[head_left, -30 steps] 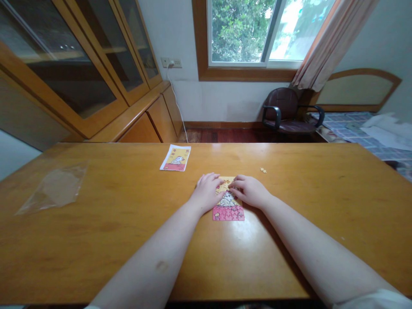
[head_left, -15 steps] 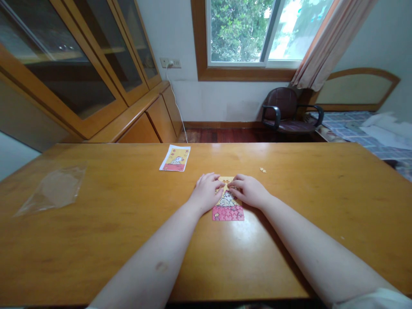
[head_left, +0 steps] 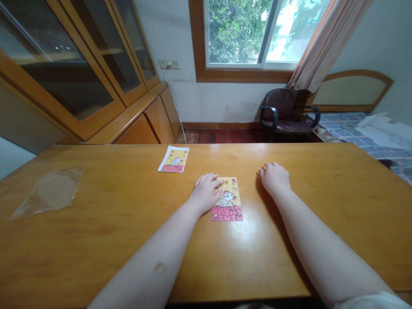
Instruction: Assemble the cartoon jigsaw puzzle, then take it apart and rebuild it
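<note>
A nearly whole jigsaw puzzle lies flat on the table, with a white bird on yellow and a pink lower part. A small gap shows near its top. My left hand lies over the puzzle's left edge, fingers spread and resting on it. Right of the puzzle, and apart from it, my right hand is lowered to the table with bent fingers. Its fingertips are where a loose puzzle piece lay; the hand now hides that piece, and the fingers look closed on it.
Beyond the puzzle to the left lies a picture card with the same bird design. A clear plastic bag rests on the left of the wooden table. Past the far edge stand a chair, a cabinet and a bed.
My right hand has left the puzzle and moved right to the loose piece, which is now covered. The gap near the puzzle's top is uncovered. My left hand has stayed in place.
</note>
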`<state>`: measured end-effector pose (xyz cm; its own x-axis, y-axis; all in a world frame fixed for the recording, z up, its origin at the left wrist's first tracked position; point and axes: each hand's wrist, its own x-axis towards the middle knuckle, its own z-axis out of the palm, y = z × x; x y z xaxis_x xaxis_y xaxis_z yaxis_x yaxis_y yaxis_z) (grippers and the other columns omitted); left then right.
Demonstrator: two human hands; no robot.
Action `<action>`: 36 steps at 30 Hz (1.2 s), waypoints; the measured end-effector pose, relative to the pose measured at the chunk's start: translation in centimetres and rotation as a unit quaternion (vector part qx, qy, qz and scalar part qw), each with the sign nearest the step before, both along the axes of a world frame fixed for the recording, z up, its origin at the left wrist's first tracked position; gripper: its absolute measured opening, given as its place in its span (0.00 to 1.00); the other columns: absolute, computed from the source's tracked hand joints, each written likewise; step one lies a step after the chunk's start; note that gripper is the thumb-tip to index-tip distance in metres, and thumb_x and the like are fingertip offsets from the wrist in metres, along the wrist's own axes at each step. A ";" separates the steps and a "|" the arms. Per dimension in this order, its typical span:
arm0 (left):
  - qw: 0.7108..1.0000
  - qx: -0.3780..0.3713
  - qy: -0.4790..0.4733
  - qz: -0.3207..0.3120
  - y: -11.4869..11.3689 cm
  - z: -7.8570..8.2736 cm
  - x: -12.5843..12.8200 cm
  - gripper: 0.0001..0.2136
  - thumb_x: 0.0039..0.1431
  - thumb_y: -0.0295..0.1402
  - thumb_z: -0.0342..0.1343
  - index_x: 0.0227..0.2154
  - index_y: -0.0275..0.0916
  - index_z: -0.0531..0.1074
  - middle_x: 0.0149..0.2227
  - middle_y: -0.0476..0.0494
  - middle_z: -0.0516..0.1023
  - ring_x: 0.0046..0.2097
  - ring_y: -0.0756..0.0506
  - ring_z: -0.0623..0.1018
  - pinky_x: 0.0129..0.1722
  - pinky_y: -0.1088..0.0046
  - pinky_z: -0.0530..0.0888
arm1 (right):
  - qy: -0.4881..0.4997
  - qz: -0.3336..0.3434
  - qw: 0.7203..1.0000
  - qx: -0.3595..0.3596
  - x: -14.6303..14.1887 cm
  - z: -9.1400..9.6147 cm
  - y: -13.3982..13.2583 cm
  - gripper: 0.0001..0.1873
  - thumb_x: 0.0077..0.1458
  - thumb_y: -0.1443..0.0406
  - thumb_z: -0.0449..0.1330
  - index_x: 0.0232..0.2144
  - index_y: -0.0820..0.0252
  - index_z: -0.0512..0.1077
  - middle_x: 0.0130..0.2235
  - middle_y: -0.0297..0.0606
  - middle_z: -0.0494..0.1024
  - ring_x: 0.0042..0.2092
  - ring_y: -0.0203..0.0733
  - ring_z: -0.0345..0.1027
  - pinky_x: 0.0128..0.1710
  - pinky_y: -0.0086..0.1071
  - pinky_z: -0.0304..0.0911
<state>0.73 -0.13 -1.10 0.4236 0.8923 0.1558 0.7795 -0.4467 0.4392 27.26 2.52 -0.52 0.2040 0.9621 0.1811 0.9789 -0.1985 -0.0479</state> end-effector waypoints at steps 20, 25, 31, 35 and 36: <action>0.999 0.009 -0.029 0.031 0.3 0.1 0.0 0.12 0.57 0.33 0.52 0.43 0.42 0.75 0.53 0.41 0.71 0.56 0.41 0.68 0.58 0.58 0.65 | 0.102 0.094 0.990 0.002 0.9 -2.1 1.8 0.14 0.58 0.63 0.53 0.41 0.56 0.77 0.43 0.45 0.76 0.45 0.46 0.69 0.44 0.35 0.62; 0.999 0.012 -0.029 0.029 0.3 0.0 -0.1 0.12 0.57 0.33 0.52 0.43 0.42 0.75 0.53 0.41 0.71 0.56 0.41 0.68 0.58 0.58 0.65 | 0.159 0.262 0.952 -0.004 -0.4 -2.2 1.0 0.13 0.59 0.67 0.52 0.38 0.57 0.78 0.41 0.40 0.77 0.43 0.40 0.69 0.47 0.32 0.62; 0.999 0.014 -0.027 0.029 0.3 0.0 -0.1 0.12 0.57 0.33 0.52 0.43 0.41 0.75 0.53 0.41 0.71 0.56 0.41 0.68 0.58 0.58 0.65 | 0.144 0.265 0.952 -0.048 -2.2 -1.3 0.0 0.13 0.59 0.67 0.53 0.40 0.58 0.76 0.42 0.42 0.76 0.42 0.42 0.70 0.44 0.32 0.63; 0.999 0.012 -0.026 0.029 0.3 0.0 -0.1 0.12 0.57 0.33 0.52 0.43 0.42 0.75 0.53 0.41 0.71 0.56 0.41 0.68 0.58 0.59 0.65 | 0.171 0.226 0.954 -0.098 -2.7 -1.0 -0.2 0.09 0.56 0.68 0.56 0.37 0.60 0.74 0.40 0.42 0.77 0.39 0.41 0.70 0.40 0.30 0.62; 0.999 0.011 -0.026 0.029 0.3 0.0 -0.1 0.12 0.57 0.33 0.52 0.43 0.42 0.75 0.53 0.41 0.71 0.56 0.41 0.68 0.58 0.59 0.65 | 0.184 0.225 0.951 -0.108 -2.7 -0.9 -0.2 0.07 0.54 0.69 0.56 0.36 0.61 0.73 0.39 0.41 0.77 0.39 0.40 0.70 0.39 0.30 0.62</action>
<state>0.65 0.18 -1.09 0.3616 0.9116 0.1955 0.7812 -0.4107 0.4702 24.53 2.30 -1.47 -0.2251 0.9737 -0.0351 0.8925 0.1916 -0.4084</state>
